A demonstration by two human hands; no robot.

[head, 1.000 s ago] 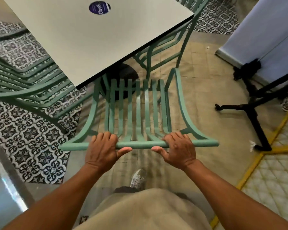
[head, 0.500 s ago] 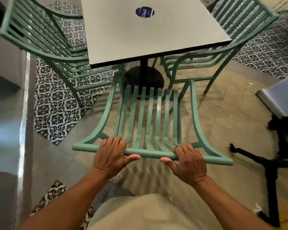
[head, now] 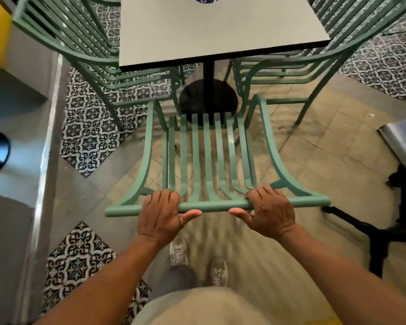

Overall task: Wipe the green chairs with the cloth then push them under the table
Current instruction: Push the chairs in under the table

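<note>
Behind the green chair (head: 206,158), I've got the left hand (head: 161,213) and right hand (head: 270,211) both wrapped round its top rail (head: 215,204). No cloth in sight, so I judge this the push-in step. Seat front sits just short of the table (head: 220,36) edge; next, a straight shove forward. Neighbouring chairs (head: 80,55) flank both sides, pedestal base (head: 208,99) dead ahead: tight lane.

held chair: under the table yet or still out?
Out. The chair, both hands on its top rail, has its whole slatted seat showing short of the table edge; only its front reaches the black base.
</note>
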